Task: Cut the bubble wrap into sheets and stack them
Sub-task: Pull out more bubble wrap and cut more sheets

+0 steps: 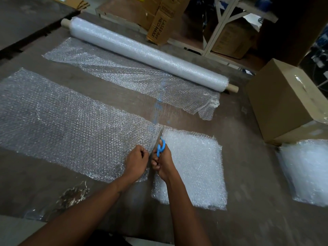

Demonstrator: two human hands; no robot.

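A long strip of bubble wrap (62, 121) lies across the brown table (248, 201) in front of me. My right hand (162, 162) grips blue-handled scissors (160, 146) whose blades point away from me into the strip's right end. My left hand (137, 160) pinches the wrap's edge just left of the cut line. Right of the scissors sits a white stack of cut sheets (193, 167). A second stack (307, 171) lies at the table's right edge. The big roll (147, 52) on a cardboard core lies at the back, with a loose length of wrap (127, 73) unrolled before it.
A closed cardboard box (285, 102) stands on the table at right, behind the second stack. More cartons (163, 20) and a white shelf frame (221, 23) stand beyond the table's far edge. A worn, flaked patch (72, 196) marks the tabletop near my left forearm.
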